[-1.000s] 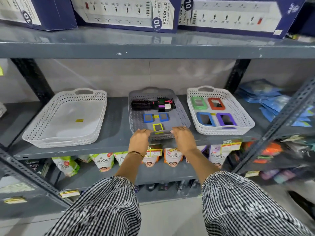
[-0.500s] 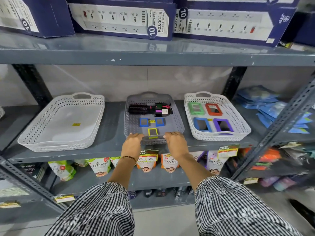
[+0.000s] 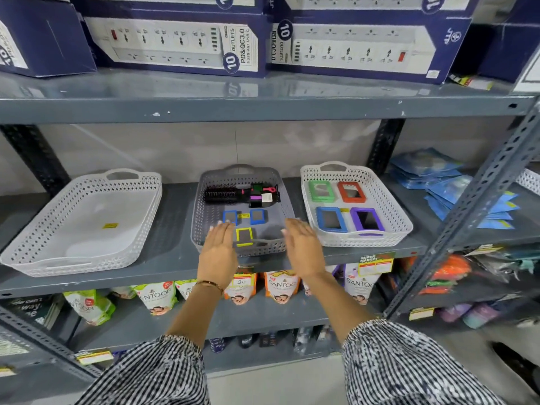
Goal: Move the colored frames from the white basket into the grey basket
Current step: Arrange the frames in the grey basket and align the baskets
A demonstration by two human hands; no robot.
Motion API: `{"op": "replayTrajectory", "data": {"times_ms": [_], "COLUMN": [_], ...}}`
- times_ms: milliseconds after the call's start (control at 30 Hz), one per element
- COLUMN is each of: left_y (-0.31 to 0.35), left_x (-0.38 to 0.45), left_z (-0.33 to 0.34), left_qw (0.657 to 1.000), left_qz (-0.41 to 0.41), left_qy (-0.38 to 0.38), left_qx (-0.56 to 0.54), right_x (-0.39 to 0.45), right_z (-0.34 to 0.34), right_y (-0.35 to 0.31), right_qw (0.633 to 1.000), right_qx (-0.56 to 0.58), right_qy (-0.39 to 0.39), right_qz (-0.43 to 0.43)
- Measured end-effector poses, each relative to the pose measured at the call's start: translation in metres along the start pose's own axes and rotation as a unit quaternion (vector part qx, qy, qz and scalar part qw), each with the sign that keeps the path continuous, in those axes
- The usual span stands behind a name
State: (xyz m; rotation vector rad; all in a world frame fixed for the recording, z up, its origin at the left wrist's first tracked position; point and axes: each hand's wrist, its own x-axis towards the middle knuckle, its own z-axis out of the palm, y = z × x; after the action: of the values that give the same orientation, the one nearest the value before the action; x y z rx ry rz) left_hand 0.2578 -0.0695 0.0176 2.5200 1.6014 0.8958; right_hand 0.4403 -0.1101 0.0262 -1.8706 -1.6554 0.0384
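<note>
The grey basket [image 3: 201, 200] sits mid-shelf and holds two small blue frames [image 3: 230, 216], a yellow frame [image 3: 244, 236] and a black hairbrush [image 3: 233, 194]. Right of it, the white basket [image 3: 377, 182] carries a green frame [image 3: 320, 190], a red frame [image 3: 351, 192], a blue frame [image 3: 331, 219] and a purple frame [image 3: 366, 220]. My left hand [image 3: 217, 252] hovers flat over the grey basket's front left corner, fingers extended, holding nothing. My right hand [image 3: 302, 248] is open above the front right corner, between the two baskets.
A second white basket [image 3: 41, 229] with only a small yellow sticker stands at the left. Blue packets [image 3: 455, 185] lie at the right, behind a slanted metal upright [image 3: 479, 200]. Boxes of power strips fill the shelf above; pouches stand on the shelf below.
Both hands were gripping the grey basket's front rim; they have let go and lifted, fingers spread. The camera has tilted up slightly.
</note>
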Motion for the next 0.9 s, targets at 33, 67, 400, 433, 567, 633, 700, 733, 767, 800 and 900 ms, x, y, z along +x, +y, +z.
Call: {"op": "replayTrajectory", "data": {"times_ms": [33, 67, 400, 433, 567, 633, 700, 733, 767, 800, 900], "left_y": [0.012, 0.026, 0.112, 0.113, 0.113, 0.113, 0.112, 0.111, 0.111, 0.111, 0.111], "left_x": [0.005, 0.012, 0.039, 0.039, 0.041, 0.041, 0.042, 0.042, 0.042, 0.042, 0.043], "left_z": [0.005, 0.013, 0.065, 0.064, 0.060, 0.058, 0.058, 0.058, 0.058, 0.058, 0.056], "left_qw": [1.000, 0.999, 0.982, 0.982, 0.981, 0.981, 0.981, 0.981, 0.981, 0.981, 0.980], "left_qz": [0.025, 0.048, 0.081, 0.077, 0.059, 0.060, 0.060, 0.058, 0.057, 0.057, 0.058], "left_qy": [0.003, 0.000, -0.169, -0.171, -0.184, -0.184, -0.184, -0.185, -0.186, -0.187, -0.188], "left_qx": [0.004, 0.003, 0.015, 0.013, 0.030, 0.034, 0.026, 0.021, 0.017, 0.015, 0.011], "right_x": [0.000, 0.000, 0.012, 0.012, 0.011, 0.011, 0.011, 0.011, 0.012, 0.012, 0.013], "right_z": [-0.008, -0.017, -0.055, -0.056, -0.053, -0.055, -0.058, -0.059, -0.061, -0.062, -0.064], "right_y": [0.015, 0.033, 0.110, 0.111, 0.118, 0.121, 0.122, 0.123, 0.123, 0.123, 0.124], "right_qw": [0.999, 0.997, 0.971, 0.972, 0.976, 0.977, 0.976, 0.975, 0.974, 0.973, 0.972], "right_qx": [-0.008, -0.032, -0.189, -0.185, -0.172, -0.171, -0.172, -0.176, -0.180, -0.182, -0.187], "right_qy": [0.025, 0.032, -0.132, -0.131, -0.124, -0.121, -0.120, -0.123, -0.127, -0.130, -0.130], "right_qz": [0.029, 0.055, 0.057, 0.055, 0.039, 0.043, 0.052, 0.055, 0.058, 0.060, 0.057]}}
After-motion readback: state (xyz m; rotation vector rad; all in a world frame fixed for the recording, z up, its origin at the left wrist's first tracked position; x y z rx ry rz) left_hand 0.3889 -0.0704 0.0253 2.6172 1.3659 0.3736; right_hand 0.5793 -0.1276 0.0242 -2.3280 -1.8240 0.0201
